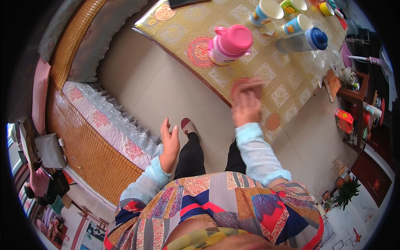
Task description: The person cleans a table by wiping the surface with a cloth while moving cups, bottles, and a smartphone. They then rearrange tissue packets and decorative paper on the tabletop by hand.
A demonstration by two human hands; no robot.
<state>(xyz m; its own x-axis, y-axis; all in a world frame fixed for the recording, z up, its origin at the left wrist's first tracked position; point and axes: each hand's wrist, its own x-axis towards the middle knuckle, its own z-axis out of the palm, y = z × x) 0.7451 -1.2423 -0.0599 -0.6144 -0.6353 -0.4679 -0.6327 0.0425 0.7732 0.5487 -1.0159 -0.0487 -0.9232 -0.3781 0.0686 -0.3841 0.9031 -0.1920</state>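
My right hand (246,110) presses a folded pink cloth (252,87) onto the gold patterned tablecloth (261,70), close to the table's edge; the hand and cloth are slightly blurred. Beyond the cloth stands a pink insulated bottle (231,45) with a side handle, beside a red-and-pink round motif printed on the tablecloth. My left hand (169,142) hangs over the floor with its fingers apart, holding nothing. Light blue sleeve covers reach to both wrists.
Paper cups (265,13), a clear bottle with a blue lid (303,40) and a crumpled clear plastic bag (326,62) are farther along the table. A dark flat object (187,2) lies at its far edge. On the left runs a sofa with a beaded mat (93,153) and quilted cover (107,120).
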